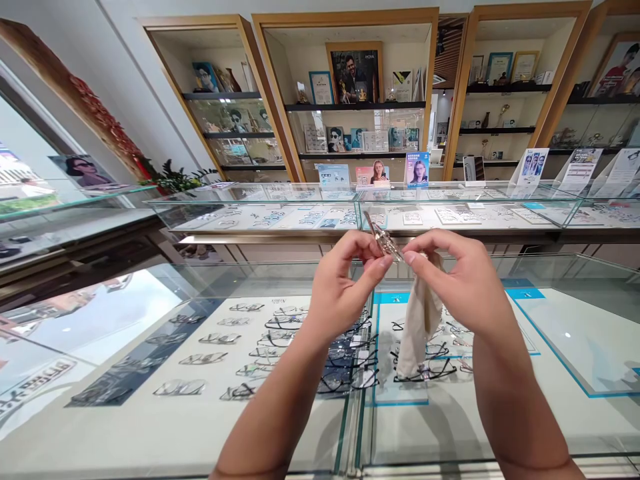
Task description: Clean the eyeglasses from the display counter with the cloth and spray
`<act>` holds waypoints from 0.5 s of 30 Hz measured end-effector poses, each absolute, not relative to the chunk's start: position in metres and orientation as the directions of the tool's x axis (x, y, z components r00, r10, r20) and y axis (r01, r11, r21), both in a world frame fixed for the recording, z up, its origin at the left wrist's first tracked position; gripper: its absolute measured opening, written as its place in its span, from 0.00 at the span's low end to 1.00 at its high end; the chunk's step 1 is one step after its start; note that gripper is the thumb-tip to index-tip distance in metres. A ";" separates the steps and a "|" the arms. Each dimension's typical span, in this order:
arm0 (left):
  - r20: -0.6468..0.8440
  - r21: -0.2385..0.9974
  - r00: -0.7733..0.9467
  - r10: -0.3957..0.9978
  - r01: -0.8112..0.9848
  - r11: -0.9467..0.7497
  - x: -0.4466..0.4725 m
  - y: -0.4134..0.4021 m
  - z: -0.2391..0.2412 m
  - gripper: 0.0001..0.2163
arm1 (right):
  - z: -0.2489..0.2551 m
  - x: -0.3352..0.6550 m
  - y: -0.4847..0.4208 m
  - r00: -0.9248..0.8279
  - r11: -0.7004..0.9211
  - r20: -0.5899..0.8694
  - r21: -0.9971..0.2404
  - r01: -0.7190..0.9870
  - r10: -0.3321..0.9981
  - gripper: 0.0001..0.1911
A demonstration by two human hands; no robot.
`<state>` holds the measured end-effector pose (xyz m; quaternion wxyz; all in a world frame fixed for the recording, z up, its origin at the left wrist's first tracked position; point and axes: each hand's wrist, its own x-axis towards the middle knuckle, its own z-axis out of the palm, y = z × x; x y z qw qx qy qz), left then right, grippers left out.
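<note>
Above the glass counter, my left hand (350, 273) pinches a pair of eyeglasses (384, 239) between thumb and fingers. The frame looks thin and metallic, and it is tilted, with one end pointing up to the left. My right hand (455, 273) is closed at the lower right end of the glasses, thumb against fingers. From that hand hangs a cream cloth (419, 327), its lower end in front of the display. Whether my right fingertips also grip the glasses through the cloth, I cannot tell.
Below my hands, a glass display counter (360, 427) holds rows of eyeglasses (203, 359). Blue-edged trays (590, 393) lie inside it on the right. Across the aisle stands another glass case (280, 217) with upright advert cards (417, 170). Wood-framed shelves (350, 107) line the back wall.
</note>
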<state>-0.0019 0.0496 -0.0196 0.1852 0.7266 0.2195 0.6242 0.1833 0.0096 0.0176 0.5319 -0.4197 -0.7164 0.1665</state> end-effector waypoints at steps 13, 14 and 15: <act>0.948 -0.270 0.287 -0.135 0.507 -0.819 -0.007 0.062 -0.019 0.09 | 0.012 0.179 0.038 -0.279 0.336 0.354 -0.935 -0.110 0.893 0.20; 0.947 -0.275 0.291 -0.137 0.511 -0.814 -0.007 0.063 -0.020 0.09 | 0.011 0.179 0.039 -0.277 0.307 0.332 -0.943 -0.129 0.902 0.20; 0.948 -0.272 0.289 -0.134 0.515 -0.813 -0.008 0.063 -0.020 0.08 | 0.011 0.179 0.039 -0.278 0.284 0.314 -0.948 -0.141 0.908 0.21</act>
